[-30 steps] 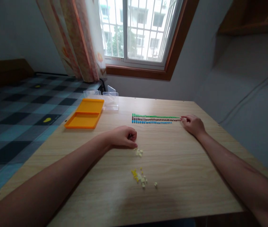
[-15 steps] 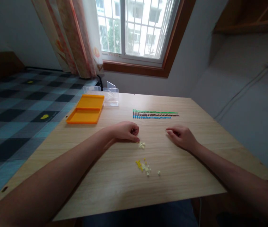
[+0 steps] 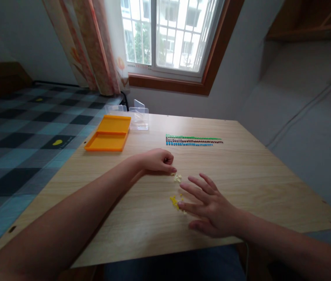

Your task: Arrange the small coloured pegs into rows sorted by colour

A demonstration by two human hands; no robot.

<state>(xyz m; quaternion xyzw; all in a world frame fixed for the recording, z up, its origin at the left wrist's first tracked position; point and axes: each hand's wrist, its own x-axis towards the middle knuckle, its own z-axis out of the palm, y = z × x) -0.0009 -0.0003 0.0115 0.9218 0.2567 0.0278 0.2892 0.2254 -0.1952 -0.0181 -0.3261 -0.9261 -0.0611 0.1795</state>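
My left hand rests on the table with its fingers curled in and its thumb tip beside a small cluster of cream pieces. Whether anything lies inside those curled fingers is hidden. Palm down, my right hand spreads its fingers over the loose pieces nearer the table's front edge. Its index fingertip is at the small yellow pieces, and it covers most of the cream pieces lying there. Farther back, tiny green pieces, dark brown pieces and blue pieces stand in three lengthwise rows.
An opened orange case lies at the table's back left. Clear plastic boxes stand behind it. A bed with a checked cover adjoins the left side, and the wooden table reaches toward the window wall.
My right hand has moved left and nearer to me, from a loosely closed shape to spread fingers over the yellow and cream pieces. My left hand stays almost still.
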